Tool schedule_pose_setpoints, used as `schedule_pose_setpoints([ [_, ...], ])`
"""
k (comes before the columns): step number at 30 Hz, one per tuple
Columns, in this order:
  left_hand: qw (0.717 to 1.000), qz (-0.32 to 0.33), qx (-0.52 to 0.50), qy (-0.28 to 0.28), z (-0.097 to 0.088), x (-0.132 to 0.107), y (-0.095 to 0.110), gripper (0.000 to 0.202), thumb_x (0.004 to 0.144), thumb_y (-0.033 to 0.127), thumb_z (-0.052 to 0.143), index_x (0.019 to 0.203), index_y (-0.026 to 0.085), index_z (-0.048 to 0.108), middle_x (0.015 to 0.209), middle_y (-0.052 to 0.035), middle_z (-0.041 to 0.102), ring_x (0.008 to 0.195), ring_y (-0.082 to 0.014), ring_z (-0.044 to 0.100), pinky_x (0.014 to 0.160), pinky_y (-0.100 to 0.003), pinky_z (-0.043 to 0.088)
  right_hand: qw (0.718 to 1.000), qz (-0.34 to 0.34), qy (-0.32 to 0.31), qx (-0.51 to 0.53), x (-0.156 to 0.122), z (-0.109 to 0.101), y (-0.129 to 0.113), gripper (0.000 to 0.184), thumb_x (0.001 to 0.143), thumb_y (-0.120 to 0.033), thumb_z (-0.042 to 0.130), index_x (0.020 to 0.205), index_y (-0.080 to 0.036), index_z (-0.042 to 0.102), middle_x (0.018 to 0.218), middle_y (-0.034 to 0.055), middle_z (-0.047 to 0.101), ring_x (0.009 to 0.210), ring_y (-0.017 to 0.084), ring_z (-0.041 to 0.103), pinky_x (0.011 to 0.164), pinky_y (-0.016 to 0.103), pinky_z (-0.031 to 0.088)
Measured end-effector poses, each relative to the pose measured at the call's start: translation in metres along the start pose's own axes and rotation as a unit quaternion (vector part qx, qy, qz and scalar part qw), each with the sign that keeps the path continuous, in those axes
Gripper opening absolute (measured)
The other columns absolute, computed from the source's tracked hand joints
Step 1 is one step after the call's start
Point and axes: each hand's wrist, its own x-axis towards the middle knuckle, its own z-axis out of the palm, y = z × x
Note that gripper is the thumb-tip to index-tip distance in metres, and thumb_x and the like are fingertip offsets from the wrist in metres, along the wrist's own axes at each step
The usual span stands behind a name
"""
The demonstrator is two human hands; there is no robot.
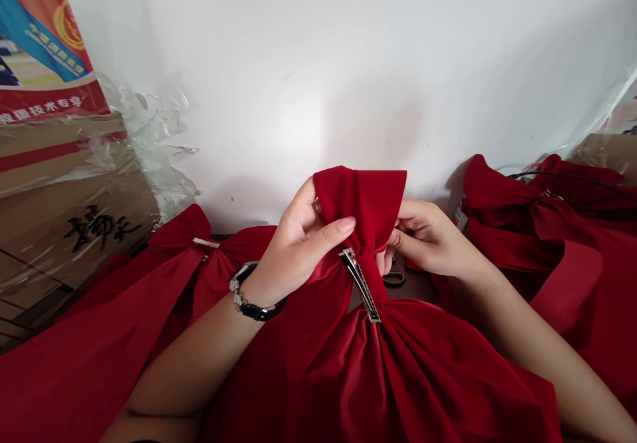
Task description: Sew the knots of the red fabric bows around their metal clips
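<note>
A big red fabric bow (365, 204) is held up in the middle of the view, with a silver metal hair clip (361, 284) lying along its gathered centre. My left hand (298, 241) is closed on the bow's left side, thumb pressed across the front of the fabric; a ring shows on one finger and a dark bracelet on the wrist. My right hand (423, 237) pinches the folded red band at the bow's right side, fingers together just beside the clip. The bow's lower folds spread out towards me.
More red bows lie to the left (164, 264) and in a pile at the right (547, 231). A cardboard box (60, 211) wrapped in clear plastic stands at the left. A white wall (323, 65) closes the back.
</note>
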Motion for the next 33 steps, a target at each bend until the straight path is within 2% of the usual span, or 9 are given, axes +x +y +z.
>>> schedule_pose_setpoints([
  [5, 1.000, -0.008, -0.017, 0.021, 0.002, 0.002, 0.000, 0.031, 0.080, 0.026, 0.070, 0.107, 0.021, 0.058, 0.088, -0.0009, 0.068, 0.077, -0.0147, 0.066, 0.068, -0.026, 0.055, 1.000, 0.004, 0.003, -0.017, 0.000, 0.003, -0.002, 0.026, 0.092, -0.040, 0.057, 0.086, -0.014, 0.055, 0.060, -0.0003, 0.064, 0.052, 0.011, 0.067, 0.048, 0.016, 0.056],
  [7, 0.999, -0.035, -0.032, 0.002, -0.001, 0.004, 0.002, 0.033, 0.075, 0.027, 0.075, 0.103, 0.018, 0.060, 0.088, -0.0021, 0.070, 0.077, -0.0151, 0.066, 0.067, -0.025, 0.054, 1.000, 0.007, 0.006, -0.026, -0.001, 0.004, -0.004, 0.025, 0.092, -0.038, 0.057, 0.086, -0.015, 0.055, 0.060, 0.0001, 0.065, 0.052, 0.011, 0.067, 0.049, 0.016, 0.056],
  [10, 0.995, -0.081, -0.024, -0.054, -0.008, 0.006, 0.007, 0.030, 0.071, 0.023, 0.079, 0.096, 0.016, 0.064, 0.089, -0.0040, 0.072, 0.081, -0.0168, 0.068, 0.071, -0.026, 0.055, 0.999, 0.008, 0.003, -0.033, -0.002, 0.005, -0.006, 0.021, 0.092, -0.035, 0.058, 0.085, -0.015, 0.054, 0.062, 0.0006, 0.066, 0.054, 0.011, 0.068, 0.050, 0.016, 0.056],
  [14, 0.994, -0.062, 0.013, -0.085, -0.012, 0.005, 0.013, 0.018, 0.078, 0.023, 0.074, 0.091, 0.015, 0.066, 0.089, -0.0039, 0.073, 0.082, -0.0168, 0.068, 0.075, -0.028, 0.055, 0.999, 0.008, -0.008, -0.033, -0.003, 0.005, -0.005, 0.018, 0.093, -0.032, 0.057, 0.086, -0.016, 0.052, 0.061, 0.0000, 0.067, 0.054, 0.011, 0.068, 0.052, 0.016, 0.056],
  [21, 0.998, -0.008, 0.069, -0.010, -0.006, 0.002, 0.009, 0.024, 0.080, 0.031, 0.072, 0.098, 0.018, 0.062, 0.091, -0.0025, 0.069, 0.086, -0.0178, 0.066, 0.079, -0.030, 0.054, 0.999, 0.031, -0.016, -0.019, -0.003, 0.000, -0.001, 0.018, 0.092, -0.031, 0.058, 0.085, -0.017, 0.050, 0.061, -0.0001, 0.066, 0.058, 0.012, 0.069, 0.054, 0.017, 0.057],
  [26, 0.998, -0.006, 0.059, -0.012, -0.004, 0.001, 0.003, 0.026, 0.082, 0.035, 0.069, 0.101, 0.019, 0.061, 0.096, -0.0028, 0.068, 0.093, -0.0197, 0.065, 0.087, -0.034, 0.052, 0.999, 0.026, -0.042, 0.001, -0.003, -0.001, 0.002, 0.015, 0.091, -0.029, 0.060, 0.086, -0.016, 0.053, 0.061, 0.0000, 0.067, 0.057, 0.011, 0.068, 0.055, 0.017, 0.056],
  [29, 0.998, 0.006, 0.070, 0.001, -0.001, 0.001, 0.003, 0.025, 0.082, 0.038, 0.069, 0.096, 0.019, 0.060, 0.095, -0.0031, 0.068, 0.091, -0.0196, 0.064, 0.086, -0.034, 0.052, 0.999, 0.010, -0.034, 0.030, -0.002, 0.003, 0.005, 0.017, 0.092, -0.032, 0.059, 0.086, -0.016, 0.054, 0.061, -0.0005, 0.066, 0.055, 0.012, 0.067, 0.051, 0.018, 0.055],
  [33, 0.994, 0.035, 0.092, 0.046, 0.002, 0.000, 0.003, 0.027, 0.079, 0.040, 0.071, 0.092, 0.020, 0.059, 0.088, -0.0020, 0.066, 0.083, -0.0183, 0.062, 0.079, -0.032, 0.053, 0.999, -0.007, -0.011, 0.040, 0.002, 0.009, 0.008, 0.024, 0.092, -0.037, 0.057, 0.080, -0.016, 0.058, 0.061, 0.0002, 0.066, 0.054, 0.011, 0.066, 0.049, 0.019, 0.053],
])
